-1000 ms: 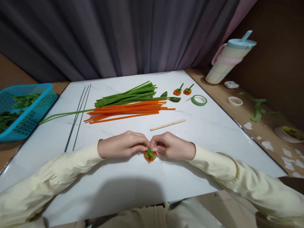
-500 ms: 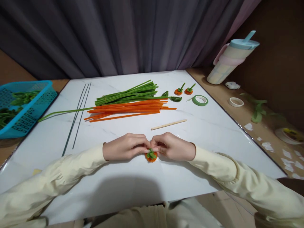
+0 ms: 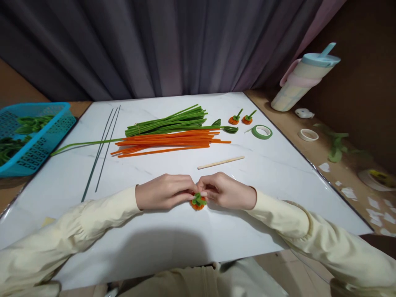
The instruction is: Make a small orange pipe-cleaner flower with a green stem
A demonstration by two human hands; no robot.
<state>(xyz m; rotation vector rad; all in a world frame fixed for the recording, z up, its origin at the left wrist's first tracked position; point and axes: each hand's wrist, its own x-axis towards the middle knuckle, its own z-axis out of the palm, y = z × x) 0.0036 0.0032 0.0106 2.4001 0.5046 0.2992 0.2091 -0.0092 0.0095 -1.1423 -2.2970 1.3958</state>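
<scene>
My left hand (image 3: 167,191) and my right hand (image 3: 227,190) meet near the front of the white table (image 3: 247,231). Between them they pinch the green top of a small orange pipe-cleaner persimmon (image 3: 198,204); thumbs and forefingers of both hands are closed on it. Its exact grip points are partly covered by the fingers. A wooden stick (image 3: 220,162) lies just beyond my right hand. Farther back are a bundle of orange pipe cleaners (image 3: 167,140) and a bundle of green pipe cleaners (image 3: 167,121). Two similar finished-looking persimmons (image 3: 234,119) with green stems sit at the back right.
A roll of green tape (image 3: 262,132) lies right of the bundles. Several thin dark wires (image 3: 102,148) lie at left, near a blue basket (image 3: 58,123) holding green pieces. A tumbler (image 3: 305,76), a white ring (image 3: 307,135) and paper scraps line the right side.
The view has shifted slightly. Both hands stay on the persimmon, and its green top pieces look slightly turned under the fingers.
</scene>
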